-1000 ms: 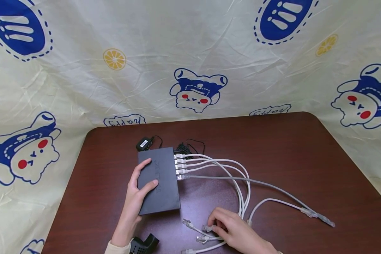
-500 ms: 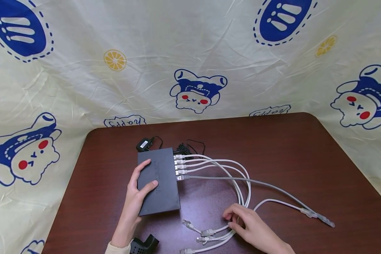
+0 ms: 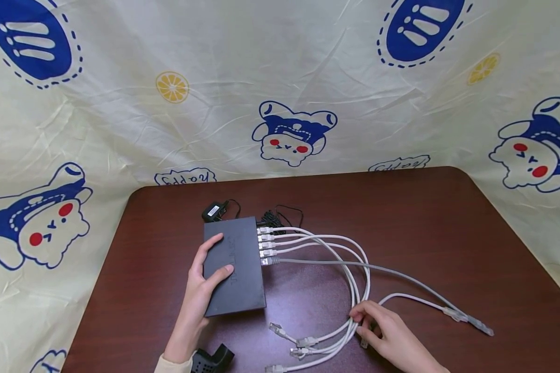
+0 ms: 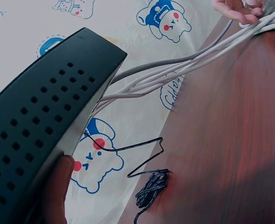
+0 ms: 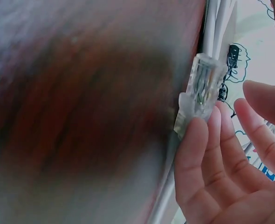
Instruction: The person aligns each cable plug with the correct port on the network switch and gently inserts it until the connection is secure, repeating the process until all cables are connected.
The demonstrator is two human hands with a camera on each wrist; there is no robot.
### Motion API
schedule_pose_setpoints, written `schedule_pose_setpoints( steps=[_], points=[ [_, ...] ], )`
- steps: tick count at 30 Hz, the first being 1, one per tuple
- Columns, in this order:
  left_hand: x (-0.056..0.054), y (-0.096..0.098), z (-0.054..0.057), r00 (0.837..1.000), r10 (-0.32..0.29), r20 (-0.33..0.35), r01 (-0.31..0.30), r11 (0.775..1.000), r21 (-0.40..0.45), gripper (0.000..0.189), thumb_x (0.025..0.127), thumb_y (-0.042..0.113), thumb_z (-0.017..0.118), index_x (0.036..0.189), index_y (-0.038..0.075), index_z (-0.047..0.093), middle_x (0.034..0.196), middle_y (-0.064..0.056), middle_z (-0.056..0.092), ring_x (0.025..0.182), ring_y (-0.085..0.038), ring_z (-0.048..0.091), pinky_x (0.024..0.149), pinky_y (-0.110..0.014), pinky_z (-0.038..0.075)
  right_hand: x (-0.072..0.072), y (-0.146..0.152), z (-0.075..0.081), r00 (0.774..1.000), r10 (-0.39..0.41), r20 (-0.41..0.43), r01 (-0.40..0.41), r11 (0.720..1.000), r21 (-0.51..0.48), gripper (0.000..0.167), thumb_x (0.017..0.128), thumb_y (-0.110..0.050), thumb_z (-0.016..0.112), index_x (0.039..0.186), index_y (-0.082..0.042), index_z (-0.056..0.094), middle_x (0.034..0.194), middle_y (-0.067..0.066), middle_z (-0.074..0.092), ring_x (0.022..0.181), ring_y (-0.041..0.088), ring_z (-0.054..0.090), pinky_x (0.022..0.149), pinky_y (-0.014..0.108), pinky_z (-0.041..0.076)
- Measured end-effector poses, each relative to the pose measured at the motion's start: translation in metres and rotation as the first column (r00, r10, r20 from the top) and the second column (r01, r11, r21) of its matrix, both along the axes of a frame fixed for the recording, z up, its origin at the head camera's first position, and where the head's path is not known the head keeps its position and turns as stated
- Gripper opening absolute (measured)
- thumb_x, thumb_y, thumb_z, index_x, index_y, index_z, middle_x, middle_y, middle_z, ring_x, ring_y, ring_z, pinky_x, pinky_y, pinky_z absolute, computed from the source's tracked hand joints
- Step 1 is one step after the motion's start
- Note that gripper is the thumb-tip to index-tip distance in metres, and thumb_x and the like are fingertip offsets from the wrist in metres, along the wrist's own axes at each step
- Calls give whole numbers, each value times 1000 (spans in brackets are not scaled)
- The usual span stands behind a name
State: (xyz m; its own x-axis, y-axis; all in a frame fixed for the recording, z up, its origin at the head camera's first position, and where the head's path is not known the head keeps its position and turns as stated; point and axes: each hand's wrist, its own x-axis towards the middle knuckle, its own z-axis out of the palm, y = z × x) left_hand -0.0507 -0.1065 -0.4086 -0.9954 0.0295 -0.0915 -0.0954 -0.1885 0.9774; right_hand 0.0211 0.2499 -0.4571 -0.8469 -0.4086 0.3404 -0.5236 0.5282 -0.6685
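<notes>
A dark network switch [image 3: 240, 274] is held raised at an angle by my left hand [image 3: 201, 292]. The thumb and a finger lie on its top face; a fingertip [image 4: 60, 182] shows at its edge in the left wrist view. Several white network cables [image 3: 366, 261] and one grey cable [image 3: 336, 261] are plugged into its right side. My right hand [image 3: 385, 331] is at the white cable bundle with fingers bent loosely. In the right wrist view, a clear cable plug [image 5: 202, 86] sits against the ring and little fingers, while the thumb [image 5: 268, 102] stands apart.
Loose white cable plugs [image 3: 306, 342] lie at the table's front. A grey cable plug [image 3: 479, 325] lies beside a white one at the right. Behind the switch are a black power adapter [image 3: 213, 212] and coiled cord [image 3: 271, 218]. A printed cloth [image 3: 214, 129] hangs behind the brown table [image 3: 424, 223].
My right hand has let go of a white cable plug, now lying on the table, and moved right along the bundle. The left hand and switch have stayed put.
</notes>
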Motion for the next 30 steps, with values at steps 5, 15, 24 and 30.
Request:
schedule_pose_setpoints(
  steps=[5,15,24,30],
  points=[
    [0,-1,0,1000,0,-3,0,1000,-6,57,89,2,60,141,20,44,142,-10,30,115,-33,39,77,-42,48,-2,-2,0,1000,-1,-18,1,1000,18,36,72,11,71,99,-10,60,86,-7,55,70,-1,52,57,12,40],
    [0,-2,-2,1000,-2,1,2,1000,6,57,89,1,60,141,20,43,141,-10,30,115,-33,39,77,-42,49,-3,-5,1,997,-42,-70,45,998,37,39,71,14,70,100,-9,60,91,-7,58,69,-2,53,57,11,39],
    [1,-2,-2,1000,0,1,0,1000,10,57,89,1,60,141,20,43,141,-10,30,115,-33,41,76,-41,50,-8,-6,10,985,-74,-154,72,997,-15,42,68,20,69,98,-9,62,86,-7,59,74,1,53,64,16,41],
    [1,-1,-2,1000,-1,1,1,1000,19,57,90,1,59,141,20,43,140,-11,32,111,-34,45,73,-40,51,-13,-12,22,980,-40,-195,32,998,-45,45,67,18,71,99,-13,63,89,-5,57,77,3,53,66,17,43]
  ],
)
